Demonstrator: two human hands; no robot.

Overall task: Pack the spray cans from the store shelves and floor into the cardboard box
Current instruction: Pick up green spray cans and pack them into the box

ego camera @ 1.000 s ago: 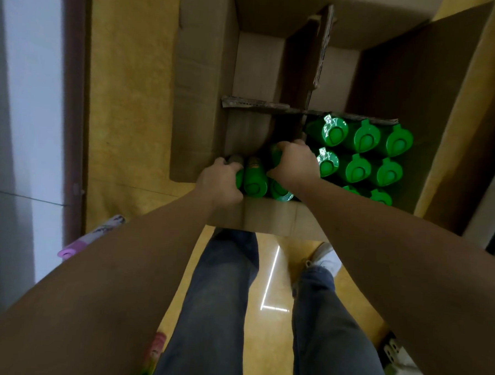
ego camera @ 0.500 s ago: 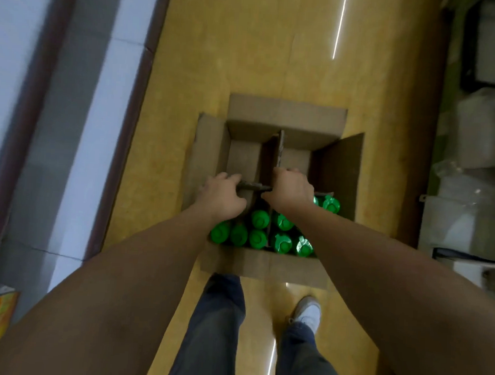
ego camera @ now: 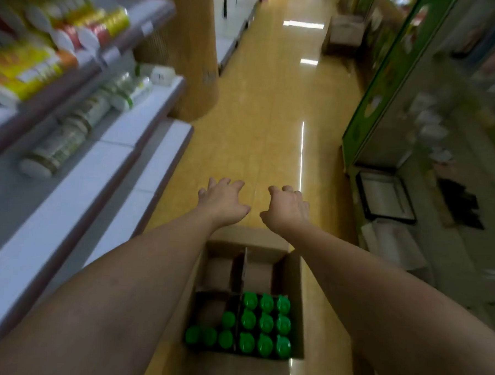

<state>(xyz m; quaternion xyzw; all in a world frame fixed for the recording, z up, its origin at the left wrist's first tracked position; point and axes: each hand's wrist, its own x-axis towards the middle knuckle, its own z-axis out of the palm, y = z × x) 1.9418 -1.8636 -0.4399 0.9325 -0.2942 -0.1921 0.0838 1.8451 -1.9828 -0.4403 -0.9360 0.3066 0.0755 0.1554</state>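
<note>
Two empty hands, grips wide, reach out past the far edge of the cardboard box (ego camera: pixel 292 275).
The left hand (ego camera: pixel 222 203) and right hand (ego camera: pixel 288 209) hang side by side above the floor (ego camera: pixel 273 117), fingers spread and loosely bent, touching nothing. Inside the box, the spray cans (ego camera: pixel 266 323) stand upright with only their green caps showing: nine fill the near right compartment and four sit in the near left one, while both far compartments show bare cardboard. The left forearm cuts off the box's left wall. On the shelf (ego camera: pixel 121 163) left of the box, the lying cans (ego camera: pixel 59 146) are motion-blurred and their labels are unreadable.
</note>
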